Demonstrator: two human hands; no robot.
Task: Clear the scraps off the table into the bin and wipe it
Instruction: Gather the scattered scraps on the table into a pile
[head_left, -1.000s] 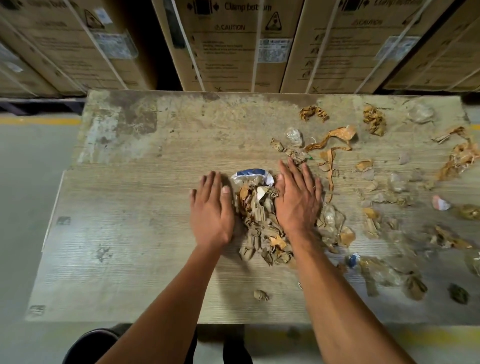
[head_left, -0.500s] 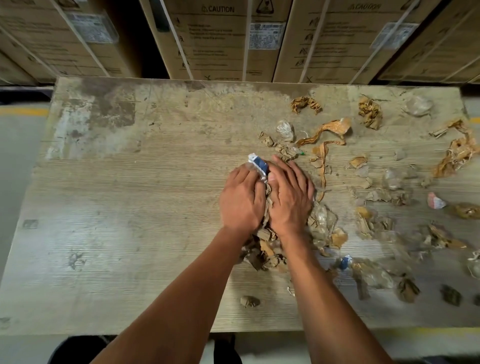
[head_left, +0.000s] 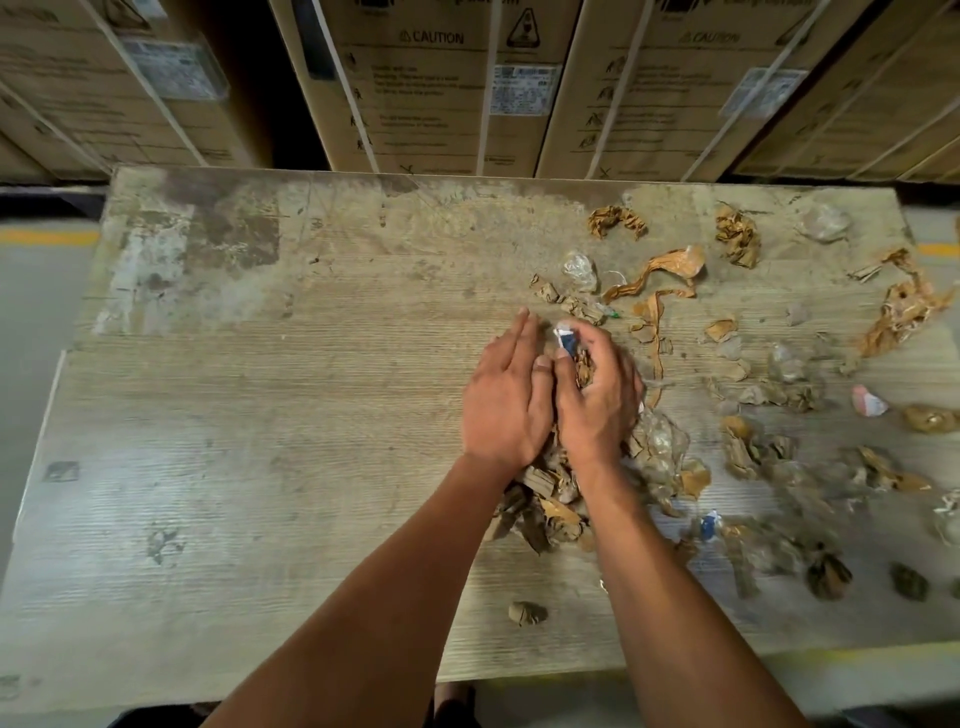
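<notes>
Over on the left, the worn, grey-brown wooden table (head_left: 249, 415) is bare apart from pale stains and scuffs near its far corner. Toward the middle, the left hand (head_left: 506, 402) lies palm down with its fingers stretched forward and held together, its inner edge pressed against a heap of crumpled brown paper and cardboard scraps (head_left: 545, 512); it is flat and gripping nothing that can be seen. Touching it on the other side of the heap, the right hand (head_left: 597, 395) is curled around a wad of the same brown scraps, and a small blue-and-white wrapper (head_left: 567, 340) pokes out between its thumb and fingers. Part of the heap spills out below both wrists toward the near edge. A lone small brown paper ball (head_left: 527, 613) sits near the front edge, between the two forearms.

Right of the hands, loose litter covers the table: long orange-brown torn paper strips (head_left: 657, 273), clear crumpled plastic film (head_left: 579, 270), a pink-and-white scrap (head_left: 868, 402), a second small blue-and-white scrap (head_left: 709, 525) and dark crumpled lumps (head_left: 828, 574) near the front right corner. Behind the table stands a row of tall brown cardboard cartons (head_left: 441, 88) with white straps and printed caution labels.
</notes>
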